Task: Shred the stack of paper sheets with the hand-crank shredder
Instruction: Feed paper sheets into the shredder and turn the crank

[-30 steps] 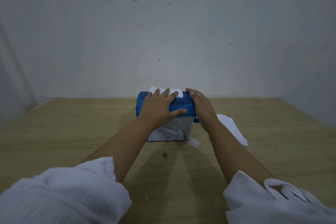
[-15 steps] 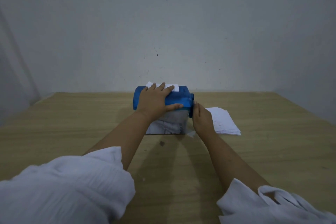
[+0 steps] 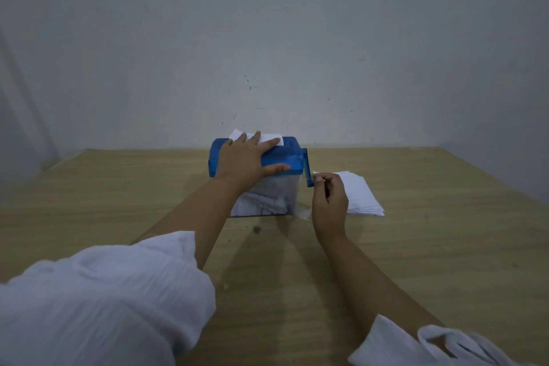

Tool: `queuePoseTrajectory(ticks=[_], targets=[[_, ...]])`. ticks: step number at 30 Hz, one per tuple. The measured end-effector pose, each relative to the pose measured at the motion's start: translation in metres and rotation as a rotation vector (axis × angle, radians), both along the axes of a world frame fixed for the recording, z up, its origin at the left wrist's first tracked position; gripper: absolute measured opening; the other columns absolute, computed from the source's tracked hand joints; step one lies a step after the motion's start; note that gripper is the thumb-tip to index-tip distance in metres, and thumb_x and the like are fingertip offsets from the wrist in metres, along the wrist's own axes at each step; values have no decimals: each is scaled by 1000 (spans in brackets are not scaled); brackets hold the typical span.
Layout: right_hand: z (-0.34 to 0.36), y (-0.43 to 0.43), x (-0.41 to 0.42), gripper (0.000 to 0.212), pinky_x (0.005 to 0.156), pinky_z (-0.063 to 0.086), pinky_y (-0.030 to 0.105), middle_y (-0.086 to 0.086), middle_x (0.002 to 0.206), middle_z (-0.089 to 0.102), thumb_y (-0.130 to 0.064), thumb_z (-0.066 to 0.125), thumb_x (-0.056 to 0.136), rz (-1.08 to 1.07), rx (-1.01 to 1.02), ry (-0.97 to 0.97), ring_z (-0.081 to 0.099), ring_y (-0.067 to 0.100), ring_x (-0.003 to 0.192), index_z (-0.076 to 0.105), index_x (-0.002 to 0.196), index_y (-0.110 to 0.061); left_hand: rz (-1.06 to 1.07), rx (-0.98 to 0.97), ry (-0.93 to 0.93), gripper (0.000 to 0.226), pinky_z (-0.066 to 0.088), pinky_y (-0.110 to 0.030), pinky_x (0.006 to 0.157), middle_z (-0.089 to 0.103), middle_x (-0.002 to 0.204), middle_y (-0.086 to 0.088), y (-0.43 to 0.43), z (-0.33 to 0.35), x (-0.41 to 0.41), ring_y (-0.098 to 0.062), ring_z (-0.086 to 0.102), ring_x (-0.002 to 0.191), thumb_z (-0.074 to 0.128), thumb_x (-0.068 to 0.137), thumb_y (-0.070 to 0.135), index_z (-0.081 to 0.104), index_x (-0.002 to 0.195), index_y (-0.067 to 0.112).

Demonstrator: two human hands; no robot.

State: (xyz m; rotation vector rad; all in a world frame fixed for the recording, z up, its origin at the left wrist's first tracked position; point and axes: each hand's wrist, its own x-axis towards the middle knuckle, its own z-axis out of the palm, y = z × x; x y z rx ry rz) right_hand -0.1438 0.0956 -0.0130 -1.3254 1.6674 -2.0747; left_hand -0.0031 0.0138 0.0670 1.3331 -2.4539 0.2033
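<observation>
A small shredder with a blue top [image 3: 285,157] and a clear bin [image 3: 267,202] full of white strips stands at the far middle of the wooden table. A white sheet [image 3: 269,138] sticks up from its slot. My left hand [image 3: 246,159] lies flat on the blue top, fingers straight, fingertips against the sheet. The blue crank arm [image 3: 307,169] hangs down on the shredder's right side. My right hand [image 3: 328,202] grips the crank's handle at the arm's low end. The stack of white paper sheets [image 3: 361,194] lies just right of that hand.
The wooden table [image 3: 430,246] runs up to a grey wall at the back and on both sides. A scrap of white paper [image 3: 304,212] lies at the bin's right foot. A dark spot [image 3: 257,229] marks the wood in front of the bin.
My right hand came down from the shredder's top right corner to the low end of the crank arm, and the arm swung downward. The sheet stands a little lower in the slot.
</observation>
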Motion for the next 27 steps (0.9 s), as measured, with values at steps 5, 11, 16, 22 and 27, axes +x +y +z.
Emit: queuePoseTrajectory(ticks=[5,11,16,22,27], targets=[[-2,-2,4,7,78,45,13,-6,89,58,-10,48,94,53,-143,-64,55,1,84,54,96,-13,-40,10,37,70,19,-42,115,24,156,0,-2,4,4,-24,23,142,39,82,71,28,144,42],[31,-10,12,8,69,42,10,-6,80,56,-10,49,97,1,-270,-166,52,-6,71,55,92,-10,-85,-7,21,70,18,-40,115,25,155,3,-5,1,4,-19,24,142,41,81,70,30,144,40],[55,-26,9,8,68,44,13,-5,77,57,-17,53,95,-10,-285,-237,52,-1,69,57,89,-13,-133,-20,42,66,20,-38,114,28,154,5,-4,1,6,-18,26,141,45,83,68,34,142,40],[86,-56,-11,23,62,44,18,-5,71,58,-31,61,90,0,-148,-205,51,5,64,63,84,-10,-156,-12,80,64,18,-35,113,28,154,8,-4,0,8,-16,25,142,45,84,66,35,142,39],[95,-74,-25,26,66,43,15,-11,70,59,-33,63,88,76,-34,-209,51,0,64,71,93,-8,-130,-17,81,62,20,-35,113,27,154,7,-7,-1,5,-16,24,142,41,88,64,32,143,38]])
